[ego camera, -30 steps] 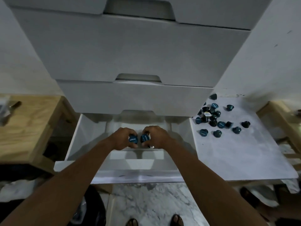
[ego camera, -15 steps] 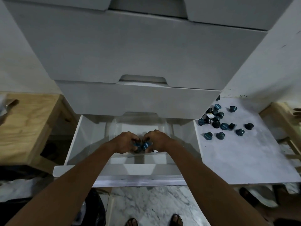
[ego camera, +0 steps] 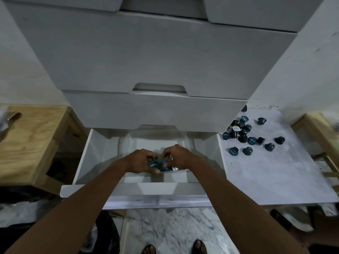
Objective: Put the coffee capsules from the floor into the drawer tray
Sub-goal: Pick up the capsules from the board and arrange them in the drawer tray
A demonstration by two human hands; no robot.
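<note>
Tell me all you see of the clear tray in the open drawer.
The clear tray looks like thin transparent plastic with rounded corners. It sits level in the middle of the open white drawer. Only its back part shows: the left hand and right hand hold blue capsules over its front; contact is unclear.

both hands (ego camera: pixel 161 159) hold capsules (ego camera: pixel 153 165) inside the tray (ego camera: pixel 128 143); loose capsules (ego camera: pixel 251 140) lie right.

Both bare forearms (ego camera: pixel 95 195) rise from the lower corners of the frame and converge toward its centre. The left hand (ego camera: pixel 140 160) and right hand (ego camera: pixel 180 156) sit knuckles-up, close together, fingers curled downward. Between them their fingertips pinch blue capsules (ego camera: pixel 153 165), thumbs pointing inward toward each other.
</note>
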